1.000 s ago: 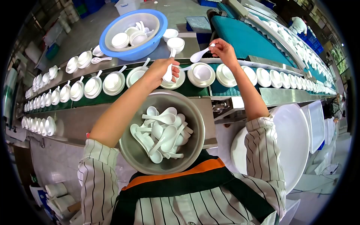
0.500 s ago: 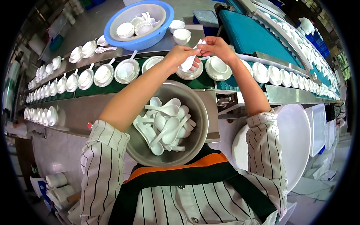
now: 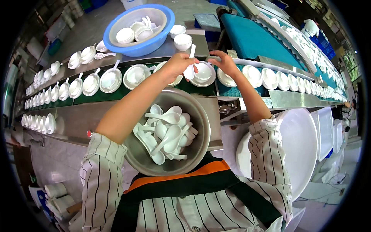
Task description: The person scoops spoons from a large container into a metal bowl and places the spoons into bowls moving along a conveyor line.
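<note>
Now the left hand [image 3: 176,65] pinches a white spoon [image 3: 190,67] above the bowl [image 3: 203,72] on the green belt [image 3: 116,94]. The right hand [image 3: 224,63], fingers loosely bent and empty, rests beside that bowl. If the belt carries the bowl along, the spoon may miss it.

The person wears a white shirt with thin dark vertical stripes. Its short sleeves [image 3: 101,162] end in turned-back cuffs above the elbow, leaving the forearms and both hands bare. Over the shirt sits a dark green apron [image 3: 201,189] with an orange band along its upper edge. A small button shows low on the shirt front.
</note>
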